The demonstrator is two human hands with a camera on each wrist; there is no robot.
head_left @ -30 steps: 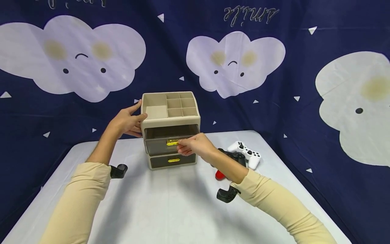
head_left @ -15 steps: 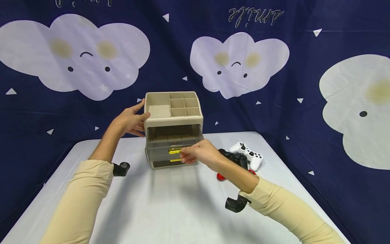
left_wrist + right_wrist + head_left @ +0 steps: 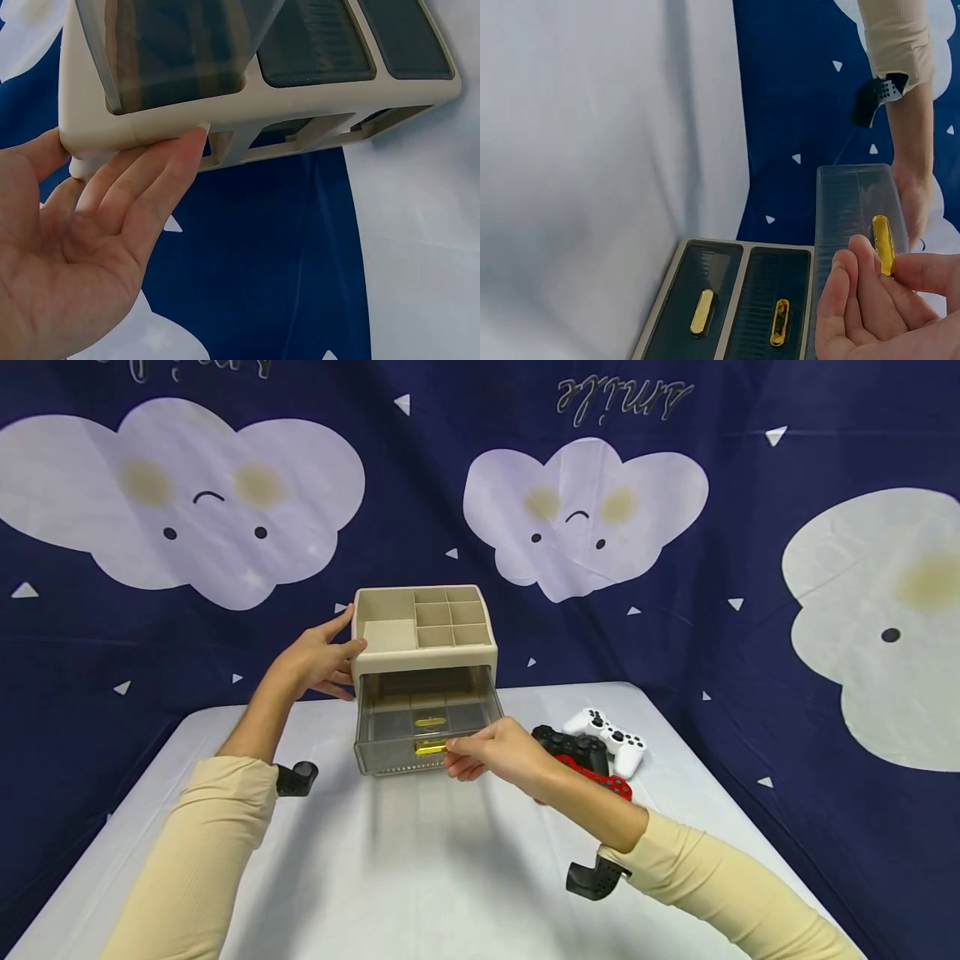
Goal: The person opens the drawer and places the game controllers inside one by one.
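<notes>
A cream desktop drawer organizer (image 3: 423,660) stands at the back of the table, its top divided into small compartments. Its transparent grey top drawer (image 3: 390,755) is pulled well out, and no contents show inside. My right hand (image 3: 491,750) pinches the drawer's gold handle (image 3: 430,747) between thumb and fingers. Against the organizer's upper left side, my left hand (image 3: 311,662) holds the body, thumb over the top rim and fingers along the side wall. In the right wrist view, two lower drawers with gold handles, the middle drawer (image 3: 757,322) and bottom drawer (image 3: 682,307), are closed.
Right of the organizer lie a white game controller (image 3: 609,739), a black controller (image 3: 572,747) and a red controller (image 3: 603,779), close together and partly behind my right forearm. A dark blue cloud-print cloth (image 3: 405,510) hangs behind the white table (image 3: 420,877).
The right hand has drawn the top drawer outward, toward me and slightly down in the head view. More of the red controller shows. My left hand keeps its place on the organizer.
</notes>
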